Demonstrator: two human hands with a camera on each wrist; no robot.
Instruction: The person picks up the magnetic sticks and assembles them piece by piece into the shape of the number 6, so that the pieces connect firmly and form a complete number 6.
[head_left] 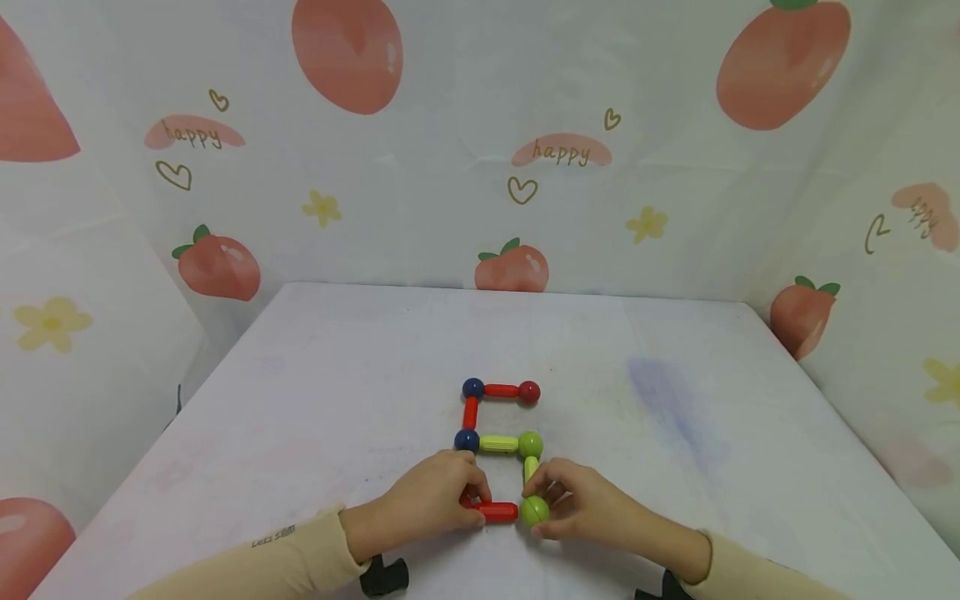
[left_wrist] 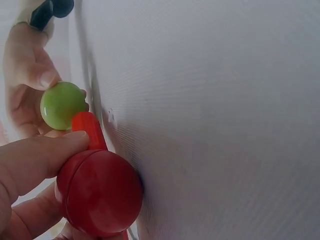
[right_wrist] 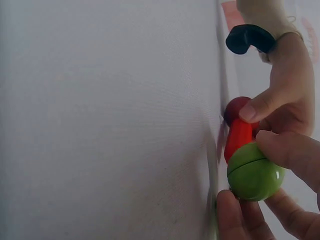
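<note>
My left hand (head_left: 435, 497) grips a red ball (left_wrist: 102, 192) and the near end of a red rod (head_left: 498, 512). The rod's other end lies against or very close to a green ball (head_left: 535, 511); I cannot tell which. My right hand (head_left: 588, 504) pinches that green ball between thumb and fingers. From the ball a green rod (head_left: 531, 469), partly behind the right fingers, runs up to a second green ball (head_left: 530, 444). The red ball is hidden by the left hand in the head view.
Joined beyond the hands are a yellow-green rod (head_left: 498, 444), a blue ball (head_left: 467, 440), an upright red rod (head_left: 470, 412), another blue ball (head_left: 473, 389), a further red rod (head_left: 501, 390) and a dark red ball (head_left: 529, 392). All lie on a white table (head_left: 360, 350) before a peach-print cloth.
</note>
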